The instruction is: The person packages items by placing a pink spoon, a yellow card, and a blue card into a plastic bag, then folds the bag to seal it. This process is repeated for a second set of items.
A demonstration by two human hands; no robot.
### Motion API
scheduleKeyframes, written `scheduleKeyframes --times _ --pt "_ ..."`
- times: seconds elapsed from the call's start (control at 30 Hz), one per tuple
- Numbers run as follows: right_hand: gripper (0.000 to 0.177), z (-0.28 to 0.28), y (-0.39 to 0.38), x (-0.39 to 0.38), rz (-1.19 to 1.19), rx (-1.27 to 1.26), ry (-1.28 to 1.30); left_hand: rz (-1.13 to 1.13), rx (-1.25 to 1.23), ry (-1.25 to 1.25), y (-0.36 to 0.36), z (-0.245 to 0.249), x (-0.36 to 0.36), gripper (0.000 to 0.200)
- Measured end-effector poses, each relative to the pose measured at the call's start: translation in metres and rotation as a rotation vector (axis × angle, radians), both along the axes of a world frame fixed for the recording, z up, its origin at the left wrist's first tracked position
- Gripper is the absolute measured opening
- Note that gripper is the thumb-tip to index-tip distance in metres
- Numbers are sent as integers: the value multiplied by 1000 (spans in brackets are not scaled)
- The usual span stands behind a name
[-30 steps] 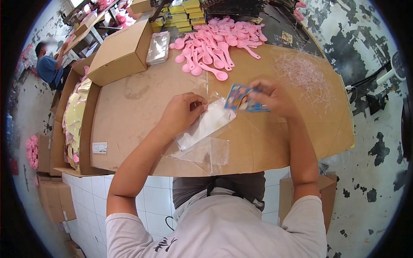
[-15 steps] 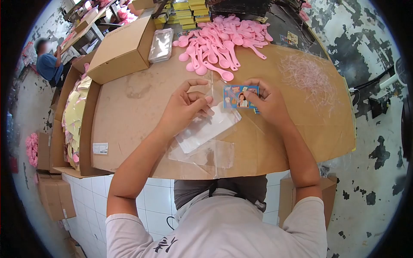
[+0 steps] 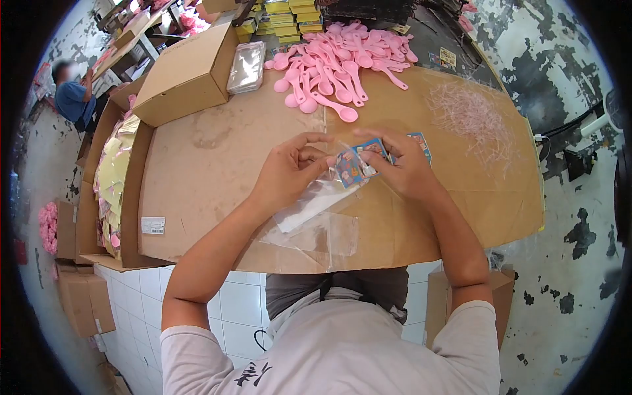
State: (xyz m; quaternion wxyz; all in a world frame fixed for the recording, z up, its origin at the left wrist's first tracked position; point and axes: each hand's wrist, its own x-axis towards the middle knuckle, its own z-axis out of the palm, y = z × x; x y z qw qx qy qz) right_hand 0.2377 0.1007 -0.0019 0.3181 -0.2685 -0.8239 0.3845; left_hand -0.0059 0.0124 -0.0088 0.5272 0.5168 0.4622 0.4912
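Observation:
Between the fingers of my left hand [image 3: 289, 170] is the edge of a clear plastic bag [image 3: 334, 172]. My right hand [image 3: 405, 168] pinches a blue printed card [image 3: 352, 171], whose left end overlaps the clear plastic; how far it is inside is hard to tell. Another blue card [image 3: 419, 141] shows behind my right fingers. Below my hands, a white sheet [image 3: 306, 209] and clear plastic bags [image 3: 339, 237] lie on the brown cardboard surface [image 3: 428, 230].
Pink measuring spoons [image 3: 342, 66] are piled at the back, near a stack of clear bags [image 3: 247, 68] and a closed carton [image 3: 187, 76]. An open box [image 3: 141, 197] of yellow packets stands left, pink shreds [image 3: 474, 122] lie right. A person [image 3: 72, 99] is far left.
The card in my right hand has moved left and tilted, and its end now meets the plastic in my left hand. A second card has come into view right of my right fingers.

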Motion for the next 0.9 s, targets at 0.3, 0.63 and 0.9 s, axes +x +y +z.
scheduleKeyframes --times 0.3,0.63,0.9 --pt "23 4 1 -7 -233 -268 518 119 24 52 -2 6 -3 41" --pt "22 -1 0 -3 -4 -65 88 -9 63 148 -3 5 1 40" --pt "26 1 -7 -23 -106 -264 340 -105 -30 4 -8 6 5 47"
